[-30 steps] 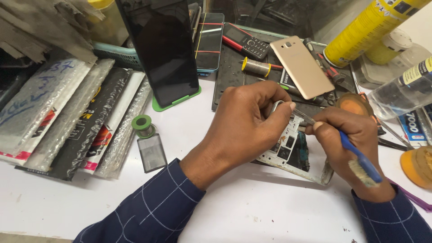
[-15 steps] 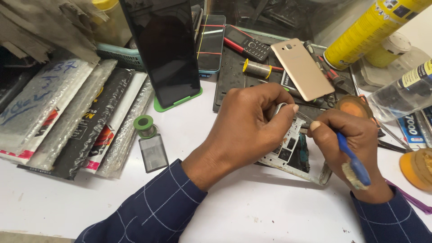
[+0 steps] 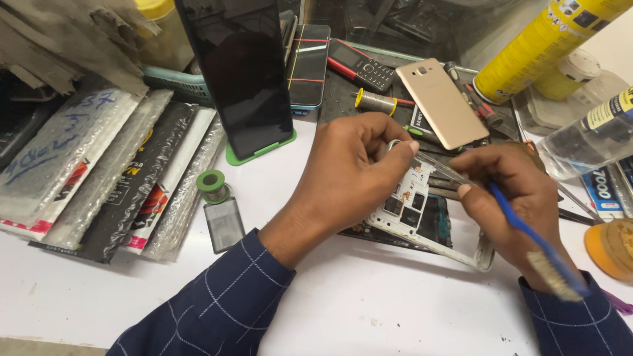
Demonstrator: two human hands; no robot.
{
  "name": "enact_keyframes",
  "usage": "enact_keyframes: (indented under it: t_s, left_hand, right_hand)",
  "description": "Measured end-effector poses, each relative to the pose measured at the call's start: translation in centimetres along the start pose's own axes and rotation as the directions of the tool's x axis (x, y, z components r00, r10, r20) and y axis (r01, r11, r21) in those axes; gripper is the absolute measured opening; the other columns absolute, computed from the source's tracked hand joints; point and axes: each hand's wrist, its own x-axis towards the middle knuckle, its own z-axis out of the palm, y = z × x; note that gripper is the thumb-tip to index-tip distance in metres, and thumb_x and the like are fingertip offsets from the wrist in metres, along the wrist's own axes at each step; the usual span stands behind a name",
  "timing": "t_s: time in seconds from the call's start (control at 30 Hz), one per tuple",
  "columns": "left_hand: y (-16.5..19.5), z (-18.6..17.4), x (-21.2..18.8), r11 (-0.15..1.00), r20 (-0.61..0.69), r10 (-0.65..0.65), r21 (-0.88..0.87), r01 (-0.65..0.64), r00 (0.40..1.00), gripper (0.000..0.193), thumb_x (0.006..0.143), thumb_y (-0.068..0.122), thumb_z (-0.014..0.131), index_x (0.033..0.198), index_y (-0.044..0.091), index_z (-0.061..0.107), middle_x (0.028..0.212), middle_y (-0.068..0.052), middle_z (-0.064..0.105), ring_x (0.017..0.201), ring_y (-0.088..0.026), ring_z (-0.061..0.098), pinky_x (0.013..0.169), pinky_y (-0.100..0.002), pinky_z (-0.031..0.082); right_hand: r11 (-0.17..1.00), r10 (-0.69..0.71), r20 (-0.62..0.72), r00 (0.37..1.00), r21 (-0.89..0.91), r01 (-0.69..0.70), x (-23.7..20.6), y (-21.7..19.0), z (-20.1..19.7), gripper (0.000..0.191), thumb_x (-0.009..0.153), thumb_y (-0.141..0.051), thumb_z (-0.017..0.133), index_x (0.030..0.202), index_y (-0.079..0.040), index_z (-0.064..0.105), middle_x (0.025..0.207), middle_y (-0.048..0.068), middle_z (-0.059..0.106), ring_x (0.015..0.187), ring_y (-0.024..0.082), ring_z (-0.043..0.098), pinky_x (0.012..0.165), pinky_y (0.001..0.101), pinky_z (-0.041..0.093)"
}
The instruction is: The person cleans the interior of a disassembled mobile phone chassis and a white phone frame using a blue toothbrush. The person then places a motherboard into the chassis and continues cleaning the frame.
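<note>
An opened phone with a white inner frame (image 3: pixel 414 209) lies on a dark mat in front of me. My left hand (image 3: pixel 349 178) covers its top end, with thumb and fingers pinched on the frame's upper edge. My right hand (image 3: pixel 517 198) holds thin metal tweezers (image 3: pixel 443 168), whose tips reach the left fingertips just above the frame. The same hand also grips a blue-handled brush (image 3: pixel 537 247), bristles pointing back toward my wrist. What sits between the tweezer tips is too small to tell.
A black phone leans on a green stand (image 3: pixel 241 72). A gold back cover (image 3: pixel 440 102), a keypad phone (image 3: pixel 362 66) and a yellow spray can (image 3: pixel 541 46) lie behind. Bubble-wrapped packets (image 3: pixel 99 178) fill the left; a solder spool (image 3: pixel 212 186), a clear bottle (image 3: pixel 587 138) and an orange lid (image 3: pixel 610 247) are nearby.
My right hand has raised the tweezers slightly off the frame toward the left fingertips. My left hand has kept its hold on the phone's top end.
</note>
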Motion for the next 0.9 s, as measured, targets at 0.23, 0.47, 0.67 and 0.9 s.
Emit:
enact_keyframes:
  t_s: [0.23,0.47,0.67,0.9]
  left_hand:
    - [0.1,0.1,0.1,0.997,-0.003,-0.081,-0.009,0.081,0.997,0.016,0.092,0.014,0.068,0.089,-0.001,0.073,0.058,0.006,0.058,0.051,0.001,0.048,0.044,-0.022,0.036]
    - [-0.2,0.1,0.1,0.993,-0.006,-0.106,-0.052,0.105,0.994,0.016,0.091,0.013,0.067,0.087,-0.002,0.072,0.059,0.004,0.063,0.05,0.001,0.052,0.043,-0.021,0.037]
    - [-0.2,0.0,0.0,0.996,-0.029,-0.081,0.026,0.082,0.996,0.016,0.09,0.014,0.068,0.085,-0.001,0.073,0.061,0.002,0.066,0.051,-0.001,0.053,0.044,-0.022,0.041]
    - [-0.2,0.0,0.1,0.988,-0.051,-0.141,0.056,0.144,0.989,0.018,0.085,0.015,0.068,0.081,-0.001,0.073,0.06,-0.002,0.068,0.051,-0.004,0.059,0.046,-0.024,0.046]
  right_hand:
    - [0.974,-0.204,-0.07,0.976,-0.119,0.195,0.0,-0.7,0.5,0.016,0.092,-0.002,0.077,0.106,-0.001,0.068,0.1,0.004,0.059,0.076,0.006,0.052,0.069,0.0205,0.042]
    - [0.848,-0.395,-0.03,0.918,-0.397,0.352,0.0,-1.8,0.1,0.015,0.09,-0.007,0.082,0.102,-0.005,0.073,0.089,0.006,0.062,0.08,0.016,0.056,0.069,0.0273,0.042]
    - [0.781,-0.42,0.026,0.907,-0.499,0.376,0.3,-1.7,0.3,0.014,0.086,-0.01,0.083,0.098,-0.007,0.076,0.087,0.007,0.06,0.085,0.023,0.053,0.07,0.0348,0.039]
    - [0.619,-0.56,0.11,0.821,-0.604,0.502,0.5,-2.3,0.8,0.014,0.087,-0.006,0.081,0.098,-0.005,0.072,0.091,0.009,0.06,0.091,0.03,0.055,0.075,0.0402,0.042]
